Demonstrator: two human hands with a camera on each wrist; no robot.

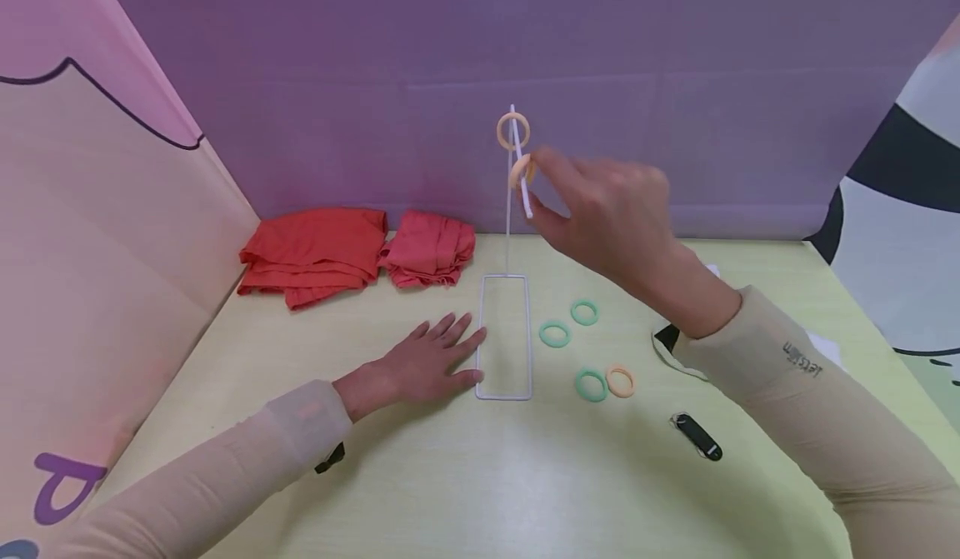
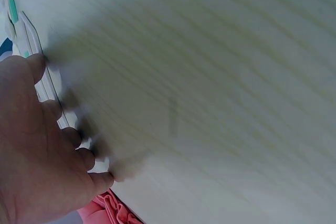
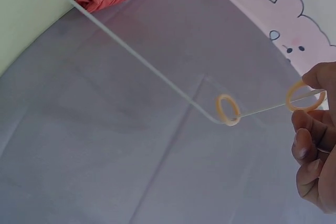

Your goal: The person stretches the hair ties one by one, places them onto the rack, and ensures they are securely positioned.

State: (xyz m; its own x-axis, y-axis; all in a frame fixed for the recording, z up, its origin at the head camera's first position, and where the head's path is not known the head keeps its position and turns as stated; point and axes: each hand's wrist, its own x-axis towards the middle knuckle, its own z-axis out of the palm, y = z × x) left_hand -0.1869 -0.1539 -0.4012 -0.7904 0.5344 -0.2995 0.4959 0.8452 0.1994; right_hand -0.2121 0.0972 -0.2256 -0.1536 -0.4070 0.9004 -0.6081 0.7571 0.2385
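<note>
A thin white wire stand [image 1: 508, 226] rises from a rectangular wire base on the table. From its top a wire arm points toward me, and one orange ring [image 1: 498, 132] hangs at the arm's far end. My right hand [image 1: 618, 213] pinches a second orange ring [image 3: 290, 98] between thumb and index finger, with the arm's near end passing through it. My left hand [image 1: 423, 365] lies palm down with fingers spread, its thumb and index fingertip at the base's left side. Right of the base lie several green rings [image 1: 555, 334] and another orange ring [image 1: 621, 381].
Two folded red cloths [image 1: 322, 251] lie at the back left. A black key tag [image 1: 697, 436] is on the right side of the table. Partly hidden under my right forearm is a black and white item [image 1: 666, 338]. A purple backdrop [image 1: 375, 126] stands behind the table.
</note>
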